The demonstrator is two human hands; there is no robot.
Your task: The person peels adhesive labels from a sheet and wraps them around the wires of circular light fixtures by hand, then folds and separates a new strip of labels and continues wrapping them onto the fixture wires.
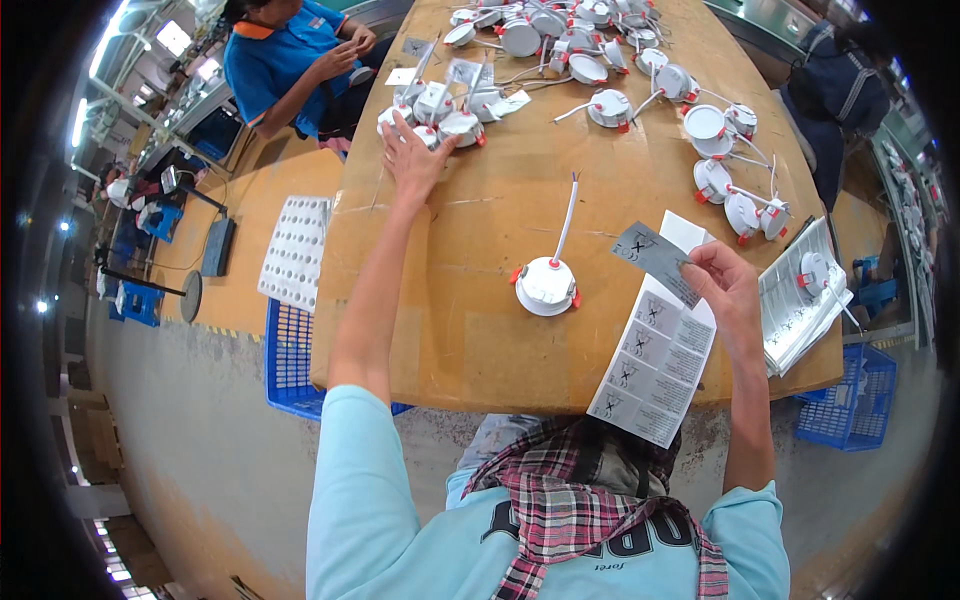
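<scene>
My left hand [412,162] reaches to the far left of the table, fingers spread, touching a cluster of white downlights [460,127]. Between thumb and fingers, my right hand [725,285] pinches a grey printed label [648,255]. Beneath that hand a white strip of grey labels [650,370] hangs over the table's front edge; whether the hand also grips the strip I cannot tell. A single round white downlight [546,286] with red clips lies in front of me, back side up, its cable pointing away.
More downlights [585,68] are heaped at the table's far end and along its right side. A stack of label sheets [800,295] lies at the right edge. Blue crates [290,355] stand below. A person in a blue shirt [285,65] sits at the far left.
</scene>
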